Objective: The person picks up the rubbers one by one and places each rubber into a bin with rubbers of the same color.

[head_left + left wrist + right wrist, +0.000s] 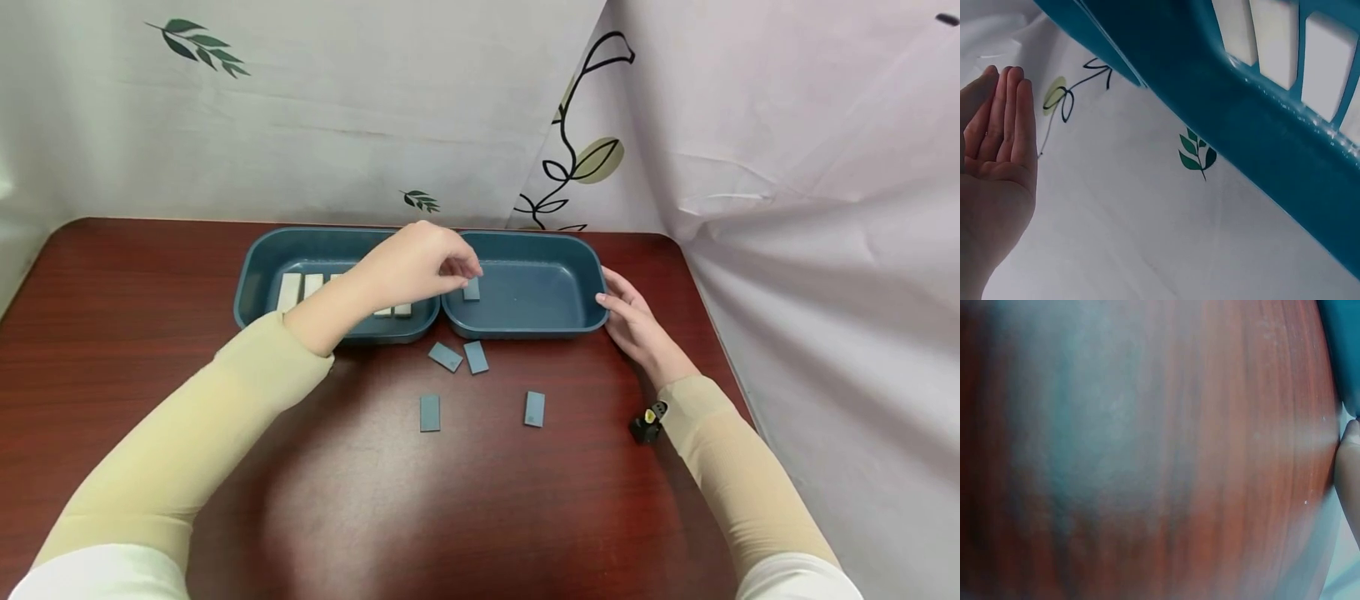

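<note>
My sleeves: pale
Left fingers: loosely bent, empty
Left tray: white blocks
Right tray: grey tile; straight right fingers touching
Surface: four tiles
Curtain: leafy

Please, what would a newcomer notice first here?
Probably the two blue trays side by side at the back, white blocks in the left one. Next, the left hand over the left end of the right tray and the right hand at its right end. Nearer, four grey blocks lie on the table.
</note>
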Demonstrator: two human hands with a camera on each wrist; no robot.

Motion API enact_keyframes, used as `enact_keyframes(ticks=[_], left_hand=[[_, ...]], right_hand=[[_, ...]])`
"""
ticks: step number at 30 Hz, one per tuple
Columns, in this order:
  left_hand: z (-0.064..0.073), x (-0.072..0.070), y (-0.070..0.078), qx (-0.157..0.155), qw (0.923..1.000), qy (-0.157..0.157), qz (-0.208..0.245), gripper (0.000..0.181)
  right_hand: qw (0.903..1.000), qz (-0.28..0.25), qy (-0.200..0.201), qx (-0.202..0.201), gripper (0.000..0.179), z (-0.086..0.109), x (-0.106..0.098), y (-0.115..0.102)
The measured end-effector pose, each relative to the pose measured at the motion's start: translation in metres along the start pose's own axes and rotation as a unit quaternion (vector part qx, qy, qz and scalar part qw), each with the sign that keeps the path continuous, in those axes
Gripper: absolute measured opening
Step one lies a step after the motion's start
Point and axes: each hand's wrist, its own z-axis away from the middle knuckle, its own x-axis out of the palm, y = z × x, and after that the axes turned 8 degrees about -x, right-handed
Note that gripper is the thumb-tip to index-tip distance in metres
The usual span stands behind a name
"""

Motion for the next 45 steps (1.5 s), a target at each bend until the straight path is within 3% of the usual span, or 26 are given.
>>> enact_keyframes(ticks=[15,31,45], left_hand=[[0.046,0.035,0.005,-0.021,0.9996,0.019,-0.001,0.014],[0.071,0.063,-0.006,-0.024,0.9995,-0.004,0.018,0.015],[0.08,0.079,-0.022,-0.031,0.9954,-0.083,0.037,0.017]], right_hand=[[1.0,-0.004,-0.001,-0.001,0.051,0.001,0.0,0.0],[1.0,0.0,0.002,0.003,0.049,-0.001,0.0,-0.002],[0.9999,-0.009,0.005,-0.005,0.048,-0.001,0.001,-0.001]])
